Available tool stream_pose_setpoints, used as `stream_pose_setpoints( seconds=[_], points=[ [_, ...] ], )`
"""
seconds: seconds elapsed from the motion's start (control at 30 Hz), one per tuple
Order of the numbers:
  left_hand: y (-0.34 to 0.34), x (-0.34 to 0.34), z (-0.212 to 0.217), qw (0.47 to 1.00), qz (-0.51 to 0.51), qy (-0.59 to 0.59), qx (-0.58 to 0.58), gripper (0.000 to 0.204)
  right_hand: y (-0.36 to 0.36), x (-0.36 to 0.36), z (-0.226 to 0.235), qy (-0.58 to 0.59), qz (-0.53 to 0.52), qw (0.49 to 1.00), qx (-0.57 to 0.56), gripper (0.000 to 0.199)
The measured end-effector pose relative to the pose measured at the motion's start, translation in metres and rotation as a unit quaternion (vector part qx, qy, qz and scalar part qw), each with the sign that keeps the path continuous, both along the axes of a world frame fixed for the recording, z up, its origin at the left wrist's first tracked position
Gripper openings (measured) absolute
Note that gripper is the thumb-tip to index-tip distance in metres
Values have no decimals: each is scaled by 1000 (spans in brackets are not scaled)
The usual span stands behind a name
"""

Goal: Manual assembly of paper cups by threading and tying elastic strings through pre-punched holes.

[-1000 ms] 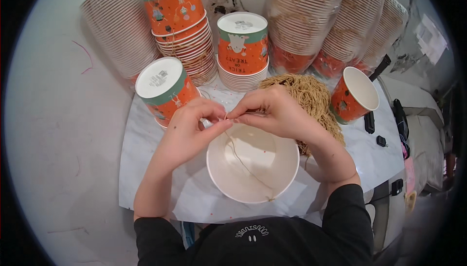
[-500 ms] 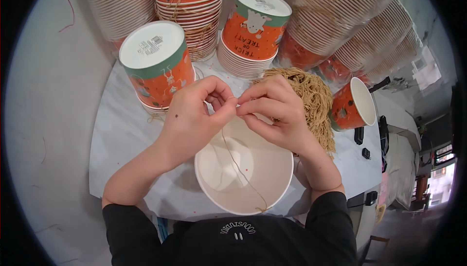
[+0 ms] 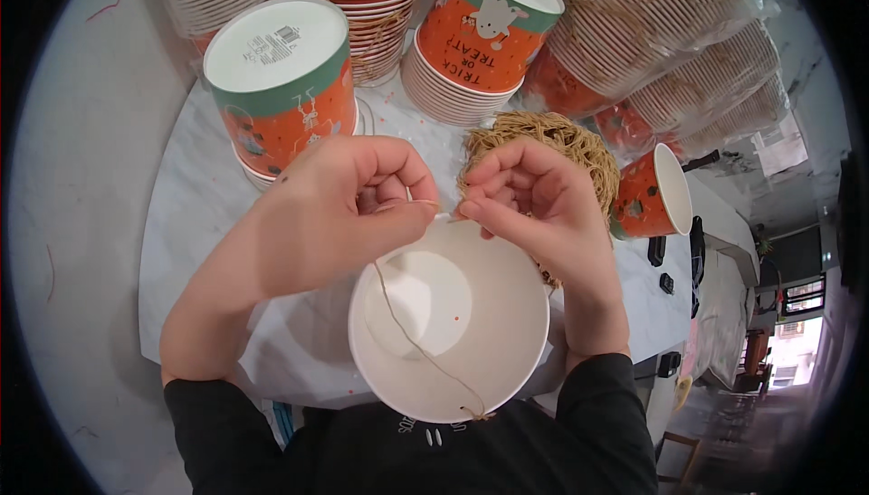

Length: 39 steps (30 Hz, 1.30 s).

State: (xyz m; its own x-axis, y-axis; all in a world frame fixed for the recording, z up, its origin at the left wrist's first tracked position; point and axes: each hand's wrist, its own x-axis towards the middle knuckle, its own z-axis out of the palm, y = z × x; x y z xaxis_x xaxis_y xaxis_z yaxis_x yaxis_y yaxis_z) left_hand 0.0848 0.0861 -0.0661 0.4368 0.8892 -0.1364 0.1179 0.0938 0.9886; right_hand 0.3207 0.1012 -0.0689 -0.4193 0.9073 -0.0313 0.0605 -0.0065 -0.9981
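Note:
A white-lined paper bucket (image 3: pixel 507 314) stands before me, its mouth facing up. Twine (image 3: pixel 398 318) is knotted at its near rim and runs across the opening up to my left hand (image 3: pixel 362 201). That hand is closed in a pinch on the twine at the far rim. Just right of it, my right hand (image 3: pixel 534 196) is pinched too, thumb against fingertip, with a short bit of twine seeming to show there. A small gap separates the two sets of fingertips. Behind my right hand lies a heap of tan twine (image 3: pixel 579 151).
Upside-down orange buckets stand in stacks at the left (image 3: pixel 281 106) and centre back (image 3: pixel 489 33). A taller stack (image 3: pixel 367 24) rises between them. Plastic-wrapped stacks (image 3: pixel 643 24) fill the back right. One bucket (image 3: pixel 647 196) lies tipped at the right, near small black objects (image 3: pixel 656 251).
My fingertips have parted slightly; half a second ago they met. The right hand has turned and shifted right. The view has moved closer to the bucket.

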Motion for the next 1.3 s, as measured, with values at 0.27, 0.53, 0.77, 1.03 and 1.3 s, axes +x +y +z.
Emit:
stream_pose_setpoints(
  seconds=[0.27, 0.53, 0.77, 1.03, 1.3],
  points=[
    [-7, -4, -6, 922, 89, 180, 330, 9, 8, -15, 0, -140, 32, 984, 105, 9],
    [-2, -4, -6, 970, 91, 70, 213, 7, 5, -30, -7, -90, 7, 984, 152, 8],
    [10, -7, -7, 989, 75, 6, 124, 5, 9, -32, -8, -50, 14, 993, 108, 16],
    [9, -11, -9, 990, 78, -1, 119, 6, 8, -16, -8, -130, 73, 976, 162, 20],
    [7, -12, 4, 994, 46, 73, 74, 7, 5, -17, 6, 29, -25, 992, 121, 13]
  ],
)
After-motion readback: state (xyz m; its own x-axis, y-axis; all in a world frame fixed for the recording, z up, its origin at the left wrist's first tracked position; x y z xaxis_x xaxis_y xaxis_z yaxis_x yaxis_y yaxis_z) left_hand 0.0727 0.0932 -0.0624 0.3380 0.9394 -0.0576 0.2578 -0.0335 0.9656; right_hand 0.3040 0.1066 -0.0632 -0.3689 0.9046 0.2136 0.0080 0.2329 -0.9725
